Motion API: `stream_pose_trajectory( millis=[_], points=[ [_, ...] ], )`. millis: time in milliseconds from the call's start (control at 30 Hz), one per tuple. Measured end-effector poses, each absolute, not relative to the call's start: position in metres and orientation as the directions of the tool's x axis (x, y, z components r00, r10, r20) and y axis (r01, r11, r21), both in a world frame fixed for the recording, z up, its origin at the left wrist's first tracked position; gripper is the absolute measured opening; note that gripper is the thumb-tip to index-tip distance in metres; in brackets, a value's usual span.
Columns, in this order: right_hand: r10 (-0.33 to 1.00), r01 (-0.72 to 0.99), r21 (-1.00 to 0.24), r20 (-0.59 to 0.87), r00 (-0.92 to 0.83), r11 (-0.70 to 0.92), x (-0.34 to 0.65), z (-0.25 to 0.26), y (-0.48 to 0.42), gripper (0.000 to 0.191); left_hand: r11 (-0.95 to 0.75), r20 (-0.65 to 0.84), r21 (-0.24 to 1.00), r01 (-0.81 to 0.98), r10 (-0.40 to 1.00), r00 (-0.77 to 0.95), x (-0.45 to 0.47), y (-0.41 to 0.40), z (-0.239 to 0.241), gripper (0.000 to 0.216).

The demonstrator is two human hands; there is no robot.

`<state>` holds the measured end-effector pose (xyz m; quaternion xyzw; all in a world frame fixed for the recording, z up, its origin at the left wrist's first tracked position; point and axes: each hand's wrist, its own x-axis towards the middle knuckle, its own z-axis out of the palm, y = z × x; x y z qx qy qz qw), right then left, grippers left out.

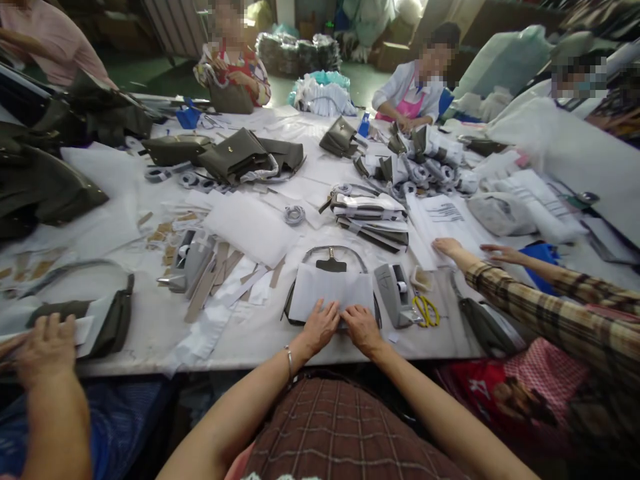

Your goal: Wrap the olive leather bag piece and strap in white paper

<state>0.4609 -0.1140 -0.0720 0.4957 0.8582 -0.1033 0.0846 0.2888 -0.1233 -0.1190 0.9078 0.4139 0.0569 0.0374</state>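
Note:
A small dark olive handbag (376,303) lies in front of me at the table's near edge, its wrapped handle (337,250) arching away from me. A white sheet (310,283) covers most of its front. A dark flap tab (331,265) with a metal fitting shows above the sheet. My left hand (320,327) rests on the sheet's lower part, its fingers stretched out and apart. Close beside it, my right hand (363,328) lies on the lower right part with fingers extended. Both thumbs are hard to make out.
Right of the bag stand a grey tape dispenser (393,297) and yellow-handled scissors (426,311). Another dispenser (187,263) and card strips (215,277) lie left. Stacked bags (370,217) sit ahead. Co-workers' hands (47,347) and plaid sleeves (525,293) flank me.

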Motion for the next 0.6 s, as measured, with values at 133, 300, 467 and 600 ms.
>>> stream_pose_trajectory(
  millis=[133,300,467,600],
  points=[
    [0.811,0.854,-0.096,-0.275,-0.516,0.511,0.464,-0.068,-0.108,0.014,-0.704,0.020,0.130,0.699,0.706,0.708,0.283,-0.112,-0.112,0.035],
    [0.873,0.910,-0.295,-0.307,-0.379,0.291,0.465,-0.067,-0.103,0.019,-0.674,0.026,0.169,0.719,0.732,0.681,0.279,-0.115,-0.122,0.037],
    [0.961,0.824,-0.557,-0.158,-0.227,0.102,0.448,-0.083,-0.096,0.023,-0.609,0.028,0.178,0.773,0.788,0.615,0.287,-0.129,-0.131,0.046],
    [0.987,0.830,-0.551,-0.065,-0.145,0.086,0.437,-0.103,-0.093,0.023,-0.592,0.047,0.307,0.745,0.791,0.610,0.282,-0.129,-0.132,0.048]
  ],
)
